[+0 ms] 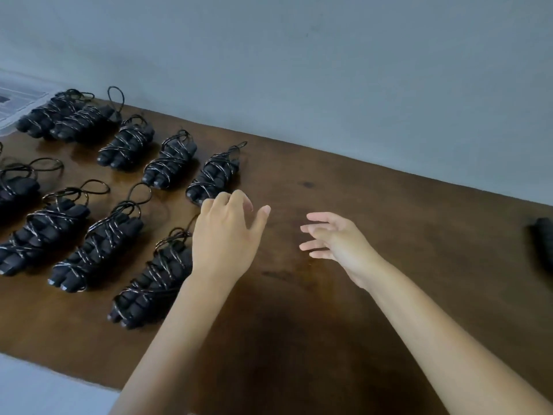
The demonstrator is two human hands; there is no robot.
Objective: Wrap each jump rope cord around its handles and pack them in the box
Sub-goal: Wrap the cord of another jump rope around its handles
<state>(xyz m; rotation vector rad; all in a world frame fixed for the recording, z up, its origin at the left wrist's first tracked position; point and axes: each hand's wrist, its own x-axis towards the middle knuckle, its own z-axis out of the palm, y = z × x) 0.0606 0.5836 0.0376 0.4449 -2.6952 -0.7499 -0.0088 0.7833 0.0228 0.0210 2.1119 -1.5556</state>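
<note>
Several wrapped jump ropes lie in two rows on the left half of the brown table; each is a pair of black handles bound with black-and-white cord. The nearest bundle lies partly under my left forearm. Another bundle sits just beyond my left hand, which hovers over the table with fingers loosely curled, holding nothing. My right hand floats to its right, fingers spread and relaxed, also empty. A dark object, perhaps another rope, shows at the right edge. No box is plainly in view.
A grey wall runs behind the table. A pale patterned surface shows at the far left beyond the bundles. The table's near edge runs along the lower left, with pale floor below it.
</note>
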